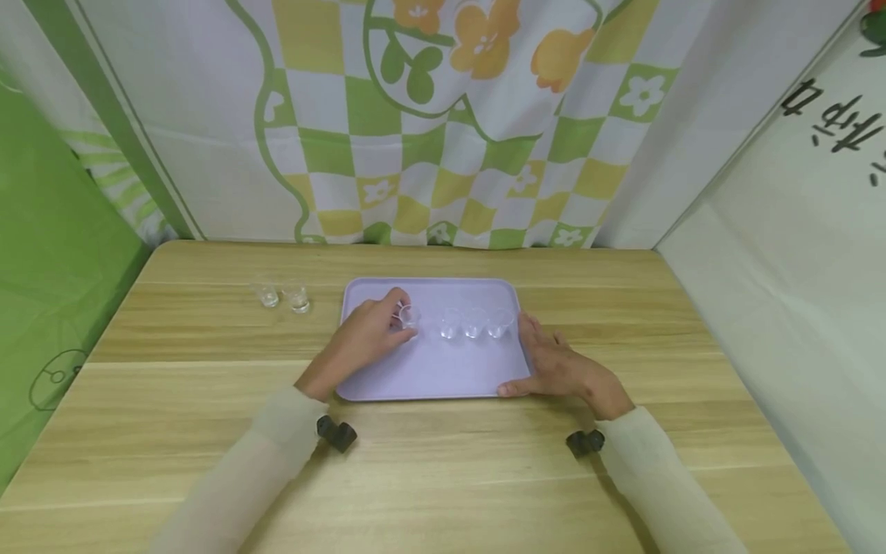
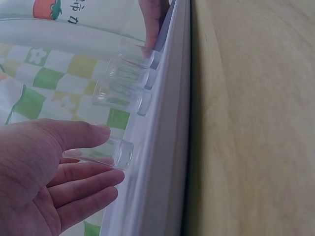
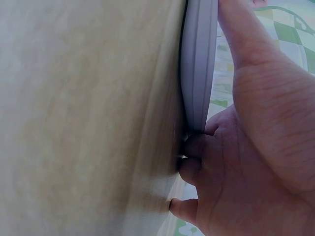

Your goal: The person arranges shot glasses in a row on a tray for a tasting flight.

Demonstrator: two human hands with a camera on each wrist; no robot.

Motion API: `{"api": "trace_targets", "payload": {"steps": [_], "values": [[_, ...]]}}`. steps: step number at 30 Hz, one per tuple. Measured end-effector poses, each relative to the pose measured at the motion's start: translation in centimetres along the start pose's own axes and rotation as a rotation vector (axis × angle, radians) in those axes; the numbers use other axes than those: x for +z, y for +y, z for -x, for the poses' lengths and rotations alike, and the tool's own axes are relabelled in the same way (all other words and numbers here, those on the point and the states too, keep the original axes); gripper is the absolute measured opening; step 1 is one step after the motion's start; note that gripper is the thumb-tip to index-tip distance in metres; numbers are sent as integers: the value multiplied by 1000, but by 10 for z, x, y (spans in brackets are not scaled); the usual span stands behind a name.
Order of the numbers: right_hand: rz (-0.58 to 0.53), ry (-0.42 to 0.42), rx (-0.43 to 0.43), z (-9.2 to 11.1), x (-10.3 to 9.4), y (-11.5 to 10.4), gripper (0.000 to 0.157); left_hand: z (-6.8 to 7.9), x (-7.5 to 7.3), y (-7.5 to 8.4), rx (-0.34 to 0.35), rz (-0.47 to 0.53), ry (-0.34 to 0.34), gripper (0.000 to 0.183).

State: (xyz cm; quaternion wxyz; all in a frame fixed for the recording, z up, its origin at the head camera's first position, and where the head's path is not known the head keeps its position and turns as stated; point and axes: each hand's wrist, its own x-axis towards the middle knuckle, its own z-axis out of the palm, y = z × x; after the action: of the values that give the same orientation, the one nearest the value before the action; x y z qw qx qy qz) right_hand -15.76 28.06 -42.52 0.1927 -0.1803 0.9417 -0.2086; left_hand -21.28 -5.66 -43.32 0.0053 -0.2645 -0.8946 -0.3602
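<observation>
My left hand (image 1: 367,331) holds a small clear shot glass (image 1: 408,316) between thumb and fingers, over the left part of a lilac tray (image 1: 429,373). In the left wrist view, this shot glass (image 2: 123,154) has its base close to the tray surface; whether it touches cannot be told. A row of 3 similar glasses (image 1: 473,323) stands upright on the tray, right of the held one. My right hand (image 1: 557,365) rests against the tray's right edge, thumb over the rim near the front corner. In the right wrist view, its other fingers (image 3: 189,169) lie beside the tray, low at the tabletop.
Two more clear glasses (image 1: 284,297) stand on the wooden table (image 1: 443,477) left of the tray. Behind the table hangs a checked, flowered curtain (image 1: 443,154). A white wall covering (image 1: 782,254) borders the right side, and a green one (image 1: 62,254) the left.
</observation>
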Motion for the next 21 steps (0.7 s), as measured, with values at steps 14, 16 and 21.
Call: {"api": "trace_targets", "payload": {"steps": [14, 16, 21], "values": [[-3, -2, -5, -1, -1, -1, 137, -8, 5, 6, 12, -2, -2, 36], [-6, -4, -2, -1, -1, -1, 137, -8, 5, 7, 14, 0, -6, 36], [-6, -5, 3, 0, -1, -1, 138, -9, 7, 8, 15, -12, -22, 36]]}}
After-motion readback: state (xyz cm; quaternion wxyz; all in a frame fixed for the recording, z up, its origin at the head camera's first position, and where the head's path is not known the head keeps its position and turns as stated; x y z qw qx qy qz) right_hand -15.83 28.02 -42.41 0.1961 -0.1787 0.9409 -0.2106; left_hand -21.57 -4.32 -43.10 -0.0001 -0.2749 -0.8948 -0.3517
